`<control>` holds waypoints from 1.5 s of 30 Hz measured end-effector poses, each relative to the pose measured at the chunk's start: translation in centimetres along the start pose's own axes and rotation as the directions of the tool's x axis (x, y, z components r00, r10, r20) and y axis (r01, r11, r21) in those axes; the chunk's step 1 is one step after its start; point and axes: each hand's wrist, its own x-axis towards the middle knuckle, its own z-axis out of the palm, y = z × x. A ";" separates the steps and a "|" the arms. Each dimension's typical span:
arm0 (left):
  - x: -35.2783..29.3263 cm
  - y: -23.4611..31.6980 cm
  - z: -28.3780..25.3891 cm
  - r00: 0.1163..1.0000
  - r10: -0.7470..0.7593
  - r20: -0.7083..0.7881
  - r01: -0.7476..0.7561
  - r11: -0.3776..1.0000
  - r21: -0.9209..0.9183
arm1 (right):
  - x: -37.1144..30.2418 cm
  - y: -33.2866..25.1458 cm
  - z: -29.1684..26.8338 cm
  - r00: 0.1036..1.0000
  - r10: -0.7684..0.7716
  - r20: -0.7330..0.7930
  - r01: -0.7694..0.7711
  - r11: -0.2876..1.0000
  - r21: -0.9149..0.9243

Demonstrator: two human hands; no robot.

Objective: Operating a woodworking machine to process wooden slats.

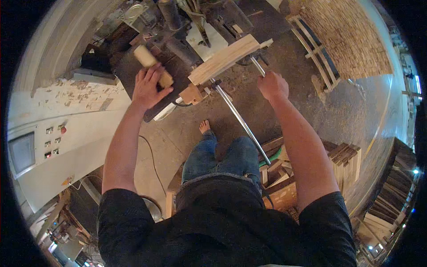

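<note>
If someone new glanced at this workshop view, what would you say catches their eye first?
Probably the curved pale wooden plank lying on the dark machine table at top centre. The left hand grips a pale cylindrical wooden handle beside it, while the right hand closes on a long shiny metal lever bar that slants down toward the knees. On the right, stacks of cut wooden pieces stand on the floor.
</note>
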 end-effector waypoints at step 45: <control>11.5 -2.2 3.5 0.587 -0.801 0.120 0.643 0.370 -0.671 | 0.2 -0.9 2.1 0.994 -0.075 -0.074 0.069 0.994 -0.083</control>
